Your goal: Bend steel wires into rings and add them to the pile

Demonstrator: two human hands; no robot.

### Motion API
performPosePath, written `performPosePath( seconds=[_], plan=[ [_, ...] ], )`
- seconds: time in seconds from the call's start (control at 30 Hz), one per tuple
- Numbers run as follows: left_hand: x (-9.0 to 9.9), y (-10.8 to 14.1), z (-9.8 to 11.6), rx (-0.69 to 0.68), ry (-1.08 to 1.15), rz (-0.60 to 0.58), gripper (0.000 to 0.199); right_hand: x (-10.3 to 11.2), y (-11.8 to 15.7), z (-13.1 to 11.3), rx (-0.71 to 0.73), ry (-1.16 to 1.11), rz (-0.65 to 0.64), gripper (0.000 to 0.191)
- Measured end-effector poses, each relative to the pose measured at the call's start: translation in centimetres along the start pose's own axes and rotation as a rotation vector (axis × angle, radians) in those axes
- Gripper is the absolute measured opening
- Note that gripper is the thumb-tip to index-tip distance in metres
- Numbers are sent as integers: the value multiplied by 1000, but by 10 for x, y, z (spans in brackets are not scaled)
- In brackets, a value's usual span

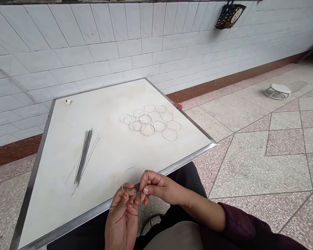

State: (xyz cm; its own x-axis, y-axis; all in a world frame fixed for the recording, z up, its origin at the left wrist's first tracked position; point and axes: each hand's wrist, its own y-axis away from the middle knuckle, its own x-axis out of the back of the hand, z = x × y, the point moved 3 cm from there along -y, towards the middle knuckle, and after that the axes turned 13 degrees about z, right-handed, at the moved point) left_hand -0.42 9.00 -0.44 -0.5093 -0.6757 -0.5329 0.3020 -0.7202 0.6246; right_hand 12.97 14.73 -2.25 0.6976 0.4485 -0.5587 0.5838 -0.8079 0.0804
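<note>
A thin wire loop is held up between my two hands at the table's near edge. My left hand pinches its left side, and a tan band or tape shows around a finger there. My right hand grips the loop's right side between thumb and fingers. Whether the wire ends are joined is hidden by the fingers. To the left lies a bundle of straight wires, a few of them strayed from it. Farther off, several wire rings lie flat, many overlapping.
The white table has a metal rim and stands near a tiled wall. A small white and red object sits at its far left corner. A dark patterned bag hangs on the wall. On the floor to the right is a low stool.
</note>
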Motion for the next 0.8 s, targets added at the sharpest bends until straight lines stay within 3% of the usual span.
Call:
performPosePath(
  seconds=[0.5,0.8],
  plan=[
    [1,1,-3,-67,113,-26,10,-5,4,3,31,-81,111,30],
    [-2,-1,-15,-52,74,-117,7,-12,2,3,182,119,167,18]
  ],
)
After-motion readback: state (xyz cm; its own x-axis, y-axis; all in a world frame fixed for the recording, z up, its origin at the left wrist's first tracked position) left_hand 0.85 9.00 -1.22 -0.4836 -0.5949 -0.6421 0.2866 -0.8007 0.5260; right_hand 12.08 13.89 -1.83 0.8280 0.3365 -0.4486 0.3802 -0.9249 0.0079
